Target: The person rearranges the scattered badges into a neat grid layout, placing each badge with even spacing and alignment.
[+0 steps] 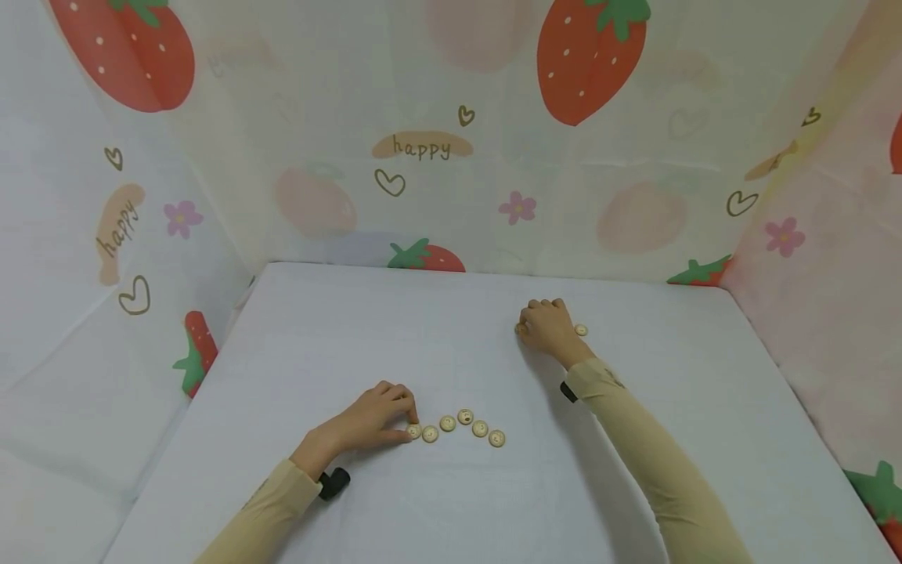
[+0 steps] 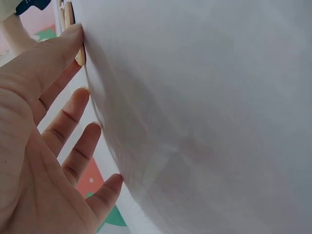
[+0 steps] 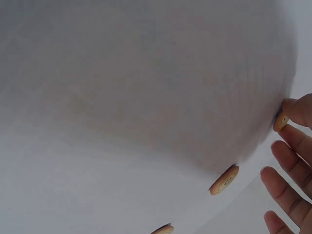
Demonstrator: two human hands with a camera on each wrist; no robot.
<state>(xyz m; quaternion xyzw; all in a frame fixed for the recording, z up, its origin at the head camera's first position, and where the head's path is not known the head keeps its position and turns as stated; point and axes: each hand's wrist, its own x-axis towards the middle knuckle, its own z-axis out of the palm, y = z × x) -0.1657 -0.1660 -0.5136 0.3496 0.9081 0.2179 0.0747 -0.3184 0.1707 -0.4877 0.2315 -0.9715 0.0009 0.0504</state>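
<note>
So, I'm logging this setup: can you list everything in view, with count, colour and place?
Front buttons: six, tan, bent row on the table.
Far buttons: three, tan, farther back, best seen from the right wrist.
Table: one, white, under the buttons.
Backdrop: one, off-white and pink, around the table.
Prints: many, mixed colours, strawberries, hearts, flowers and "happy" on the backdrop.
Wrist devices: two, black, one at each wrist.
Sleeves: two, beige, on both arms.
Left hand: one, bare, pinching the row's leftmost button.
Right hand: one, bare, pinching a far button.

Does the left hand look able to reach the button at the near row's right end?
Probably yes: nothing covers that button, though the left hand pinches the row's leftmost button.
</note>
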